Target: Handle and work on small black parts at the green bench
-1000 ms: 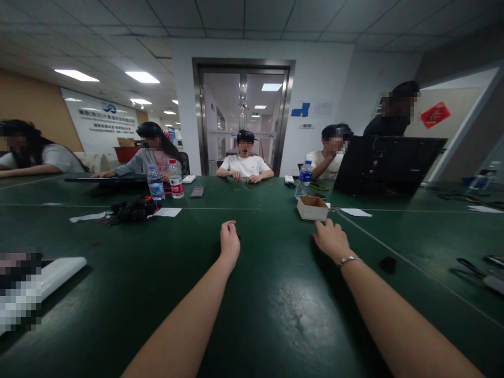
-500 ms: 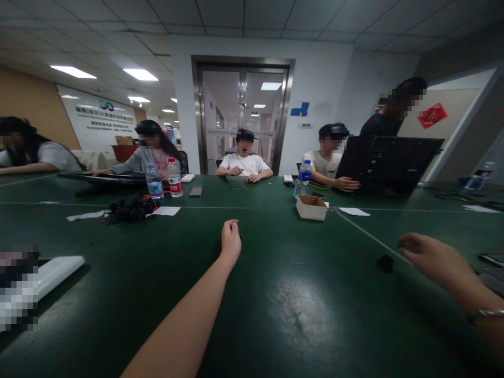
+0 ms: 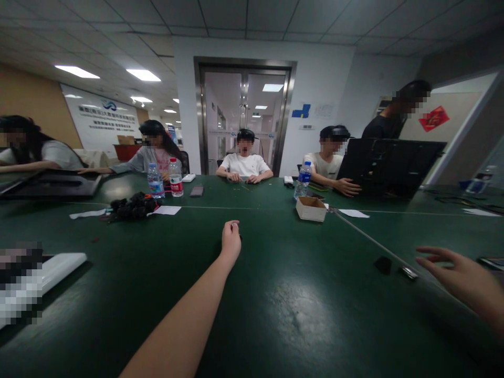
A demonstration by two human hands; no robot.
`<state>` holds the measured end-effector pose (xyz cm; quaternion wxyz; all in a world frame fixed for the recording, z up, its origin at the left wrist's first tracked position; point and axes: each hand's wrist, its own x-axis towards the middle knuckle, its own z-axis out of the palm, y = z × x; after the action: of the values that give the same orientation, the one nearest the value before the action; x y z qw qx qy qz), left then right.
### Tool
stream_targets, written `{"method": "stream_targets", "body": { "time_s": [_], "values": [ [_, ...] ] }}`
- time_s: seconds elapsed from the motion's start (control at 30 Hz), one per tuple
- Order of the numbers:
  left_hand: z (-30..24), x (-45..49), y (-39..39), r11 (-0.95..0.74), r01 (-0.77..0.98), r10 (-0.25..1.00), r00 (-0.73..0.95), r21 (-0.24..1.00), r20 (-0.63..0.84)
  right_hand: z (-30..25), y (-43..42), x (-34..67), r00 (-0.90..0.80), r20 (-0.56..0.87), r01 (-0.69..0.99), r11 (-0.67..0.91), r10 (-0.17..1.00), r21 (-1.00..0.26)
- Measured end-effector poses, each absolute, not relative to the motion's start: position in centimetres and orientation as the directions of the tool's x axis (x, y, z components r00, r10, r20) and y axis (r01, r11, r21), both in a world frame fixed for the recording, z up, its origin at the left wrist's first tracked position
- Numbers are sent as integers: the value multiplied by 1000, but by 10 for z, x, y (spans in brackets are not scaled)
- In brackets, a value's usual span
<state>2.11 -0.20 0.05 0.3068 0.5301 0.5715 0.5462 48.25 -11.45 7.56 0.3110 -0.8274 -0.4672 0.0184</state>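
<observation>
My left hand [image 3: 231, 242] is closed in a loose fist above the middle of the green table, thumb on top. A small dark bit shows at its right edge, but I cannot make out what the fingers hold. At the right, my right hand [image 3: 452, 268] is open and slightly blurred, its fingers stretched out to the left with nothing in them. Just left of its fingertips, a small shiny metal piece [image 3: 408, 272] lies on the table, beside a thin pale line. A flat black piece [image 3: 382, 265] lies further left.
Beyond my hands are an open cardboard box [image 3: 311, 209], a blue-capped bottle [image 3: 303, 180], a red-capped bottle [image 3: 175, 178], a tangle of black gear [image 3: 132, 206] and a white paper [image 3: 354, 213]. A large black monitor [image 3: 389, 167] stands far right. Several people sit around the table [image 3: 252, 310]; one stands.
My right hand has opened and moved right, and the metal piece now shows on the table. My left hand stays put. At far left, a dark flat panel has shifted left.
</observation>
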Motion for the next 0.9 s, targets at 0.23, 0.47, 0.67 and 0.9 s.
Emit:
{"method": "stream_targets", "body": {
  "time_s": [0.23, 0.47, 0.67, 0.9],
  "values": [
    [16, 36, -9, -94, 83, 964, -243, 992, 111, 82, -81, 294, -66, 188, 674, 183, 980, -716],
    [25, 44, -21, -103, 62, 943, -310, 993, 117, 20, -35, 142, -243, 177, 432, 270, 954, -861],
    [17, 42, -16, -114, -31, 946, -309, 993, 99, 11, -23, 124, -103, 229, 300, 250, 968, -921],
    [8, 46, -2, -281, -78, 954, -128, 957, 270, 9, -9, 164, -56, 352, 432, 341, 934, -835]
  ]
}}
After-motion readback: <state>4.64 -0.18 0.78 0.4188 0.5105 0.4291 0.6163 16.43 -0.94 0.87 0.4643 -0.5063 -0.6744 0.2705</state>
